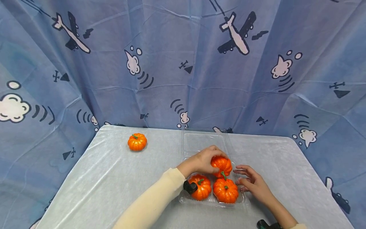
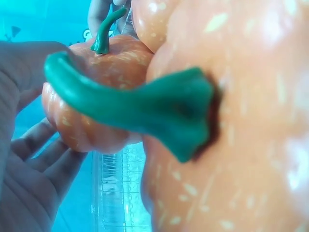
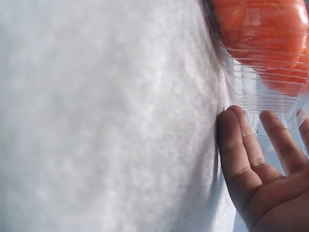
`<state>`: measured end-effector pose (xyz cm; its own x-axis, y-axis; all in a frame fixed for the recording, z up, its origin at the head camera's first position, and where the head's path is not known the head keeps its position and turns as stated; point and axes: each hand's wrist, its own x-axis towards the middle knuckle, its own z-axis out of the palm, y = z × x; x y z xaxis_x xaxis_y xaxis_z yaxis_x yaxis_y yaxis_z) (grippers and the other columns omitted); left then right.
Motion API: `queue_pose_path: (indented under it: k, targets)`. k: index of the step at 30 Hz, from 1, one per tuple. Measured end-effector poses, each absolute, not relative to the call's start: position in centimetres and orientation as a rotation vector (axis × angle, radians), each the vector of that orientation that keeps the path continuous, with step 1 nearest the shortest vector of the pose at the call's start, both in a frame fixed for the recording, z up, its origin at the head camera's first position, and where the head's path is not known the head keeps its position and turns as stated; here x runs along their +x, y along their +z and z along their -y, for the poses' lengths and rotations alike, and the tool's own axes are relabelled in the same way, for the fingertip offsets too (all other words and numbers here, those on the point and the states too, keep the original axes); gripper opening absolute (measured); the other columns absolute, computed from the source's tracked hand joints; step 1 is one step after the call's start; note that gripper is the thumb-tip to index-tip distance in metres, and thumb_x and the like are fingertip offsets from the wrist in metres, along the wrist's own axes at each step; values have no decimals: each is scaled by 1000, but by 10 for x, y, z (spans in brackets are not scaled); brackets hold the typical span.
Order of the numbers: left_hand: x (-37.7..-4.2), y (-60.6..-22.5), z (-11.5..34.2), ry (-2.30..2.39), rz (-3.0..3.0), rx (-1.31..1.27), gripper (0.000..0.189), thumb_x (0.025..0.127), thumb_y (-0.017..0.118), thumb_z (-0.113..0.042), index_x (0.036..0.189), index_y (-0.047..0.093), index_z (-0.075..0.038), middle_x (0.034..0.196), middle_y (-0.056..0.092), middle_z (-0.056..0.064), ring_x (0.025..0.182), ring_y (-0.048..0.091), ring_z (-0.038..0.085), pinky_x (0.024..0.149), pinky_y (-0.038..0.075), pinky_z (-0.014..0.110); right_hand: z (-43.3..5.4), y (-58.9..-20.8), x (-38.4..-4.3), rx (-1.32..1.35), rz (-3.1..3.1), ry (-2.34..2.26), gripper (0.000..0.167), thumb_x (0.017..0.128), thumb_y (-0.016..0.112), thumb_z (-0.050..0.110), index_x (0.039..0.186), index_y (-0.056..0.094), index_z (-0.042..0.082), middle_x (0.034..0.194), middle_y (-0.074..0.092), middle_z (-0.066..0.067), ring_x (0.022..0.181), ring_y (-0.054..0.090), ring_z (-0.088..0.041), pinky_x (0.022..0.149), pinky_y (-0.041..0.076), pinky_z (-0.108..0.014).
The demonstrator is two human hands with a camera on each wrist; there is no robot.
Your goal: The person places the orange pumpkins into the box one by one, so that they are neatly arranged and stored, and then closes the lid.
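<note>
My left hand [image 1: 206, 160] grips a small orange pumpkin [image 1: 222, 166] over the back right of a clear plastic clamshell box [image 1: 213, 203]. In the left wrist view the fingers curl round this pumpkin [image 2: 104, 72], whose green stem points up. Two more pumpkins sit in the front of the box: one on the left [image 1: 203, 188], partly behind my wrist, and one on the right [image 1: 226, 190]. Beside the box's right wall is my right hand [image 1: 255, 184], its fingers extended, holding nothing. From the right wrist view, its fingertips [image 3: 229, 121] are right by the ribbed clear wall.
The box's clear lid [image 1: 204, 143] lies folded back behind it. Another orange pumpkin [image 1: 137, 142] stands at the back left of the white-covered table [image 1: 114, 178]. A blue printed curtain [image 1: 160, 63] hangs along the far edge.
</note>
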<state>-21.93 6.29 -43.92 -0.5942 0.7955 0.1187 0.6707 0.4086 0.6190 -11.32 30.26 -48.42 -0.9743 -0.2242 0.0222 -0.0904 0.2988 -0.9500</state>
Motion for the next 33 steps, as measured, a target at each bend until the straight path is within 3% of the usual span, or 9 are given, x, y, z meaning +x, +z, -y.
queue_pose_path:
  k: [33]
  targets:
    - [-219, -441, -70, 796, -2505, 1388, 51, 75, 82, -19, 122, 65, -26, 119, 59, -5, 110, 54, 9, 95, 42, 14, -303, -486, -114, -301, -2436, -1780, 42, 97, 52, 4, 134, 38, -6, 115, 62, 15, 84, 69, -13, 60, 58, -37]
